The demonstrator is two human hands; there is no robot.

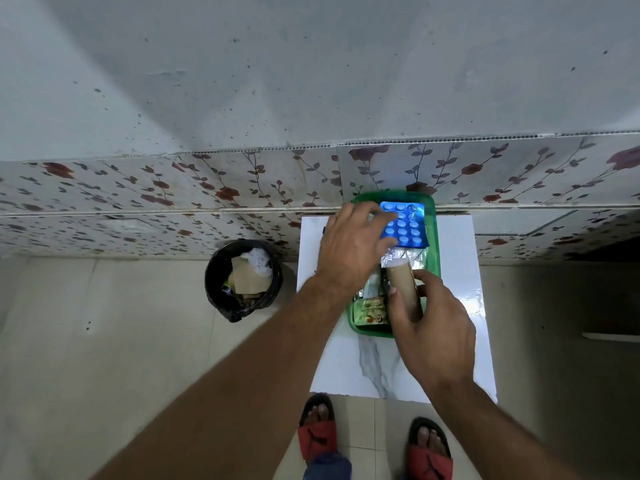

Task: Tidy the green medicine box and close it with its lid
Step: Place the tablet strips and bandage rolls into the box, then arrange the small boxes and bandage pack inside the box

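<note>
A grey, speckled wall (pixel 311 71) fills the upper part of the head view, with a band of flower-patterned tiles (pixel 173 195) below it and a pale tiled floor (pixel 104 341) at the bottom. A white marbled tabletop (pixel 460 306) stands against the tiled band. To its left on the floor sits a round bin lined with a black bag (pixel 242 278), holding paper and cardboard scraps.

The green medicine box (pixel 434 237) lies open on the tabletop, its far end close to the wall. Inside it, at the far end, is a blue blister pack (pixel 408 230) of round tablets; silver foil strips (pixel 401 254) lie beneath it, and a green printed packet (pixel 372 311) rests at the near end.

The left hand (pixel 353 251) reaches over the box's left side, fingers spread and bent, their tips resting on the blue blister pack; whether it grips the pack I cannot tell. The right hand (pixel 433 327) is wrapped around a brown cylindrical tube (pixel 405 289) with a pale cap, holding it lengthwise over the near half of the box.

Below the tabletop, two feet in red sandals (pixel 318 434) stand on the floor.
</note>
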